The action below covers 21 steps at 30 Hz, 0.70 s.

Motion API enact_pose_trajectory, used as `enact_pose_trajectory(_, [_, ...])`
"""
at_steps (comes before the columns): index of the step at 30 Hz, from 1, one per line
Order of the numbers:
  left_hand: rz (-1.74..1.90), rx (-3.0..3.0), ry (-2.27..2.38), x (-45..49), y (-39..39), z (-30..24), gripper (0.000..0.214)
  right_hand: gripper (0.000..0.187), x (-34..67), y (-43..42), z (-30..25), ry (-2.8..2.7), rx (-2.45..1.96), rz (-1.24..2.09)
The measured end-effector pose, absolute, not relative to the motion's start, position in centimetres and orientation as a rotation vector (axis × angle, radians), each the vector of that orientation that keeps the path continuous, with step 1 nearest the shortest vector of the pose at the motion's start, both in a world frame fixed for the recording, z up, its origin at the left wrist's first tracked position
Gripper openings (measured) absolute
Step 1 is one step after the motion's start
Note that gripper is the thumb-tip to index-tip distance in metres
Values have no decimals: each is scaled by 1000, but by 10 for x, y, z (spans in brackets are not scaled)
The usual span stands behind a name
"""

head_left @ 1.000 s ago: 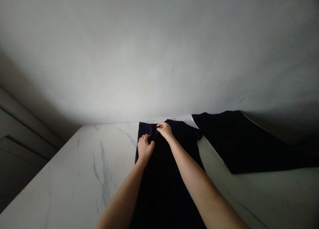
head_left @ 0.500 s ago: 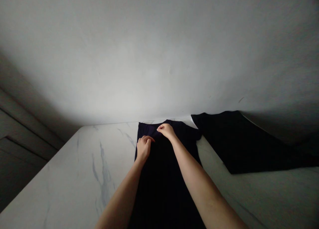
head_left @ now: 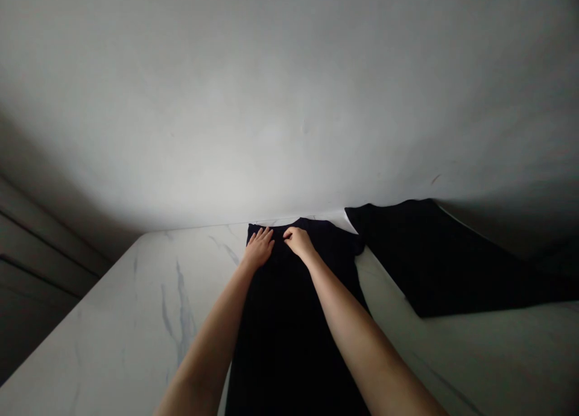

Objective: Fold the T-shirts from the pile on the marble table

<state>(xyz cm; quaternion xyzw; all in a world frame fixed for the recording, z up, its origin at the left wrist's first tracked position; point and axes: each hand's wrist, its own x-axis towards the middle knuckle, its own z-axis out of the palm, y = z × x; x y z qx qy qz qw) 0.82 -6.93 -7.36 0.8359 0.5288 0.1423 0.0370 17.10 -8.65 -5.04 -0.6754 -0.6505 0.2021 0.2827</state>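
A long black garment (head_left: 289,343) lies flat and lengthwise on the white marble table (head_left: 136,325), its dark top end near the far edge. It looks like a shirt or dress, but the dim light hides its details. My left hand (head_left: 259,248) rests on its upper left part with the fingers spread, gripping nothing. Close by, my right hand (head_left: 298,243) sits at the neckline, its fingertips drawn together on the cloth. The shadowed fabric hides any folds.
A second black garment (head_left: 452,259) lies at the far right, partly over the table edge and against the grey wall (head_left: 289,102). Dark cabinet panels (head_left: 36,265) stand beyond the table's left edge.
My left hand has let go of the gathered cloth, moved toward the far end of the garment and spread flat. My right hand stays at the neckline.
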Motion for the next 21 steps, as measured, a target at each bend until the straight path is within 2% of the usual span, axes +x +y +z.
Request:
enact_pose_trajectory(11, [399,2540,1737,7,-74,-79,63,23,174,-90,-44,-1794,-1967,513])
enact_pose_trajectory(16, [304,2575,1785,8,-75,-76,65,17,175,-92,-35,-1827,-1962,492])
enact_pose_trajectory(21, [304,2536,1860,8,-76,-76,67,19,175,-94,-26,-1859,-1998,490])
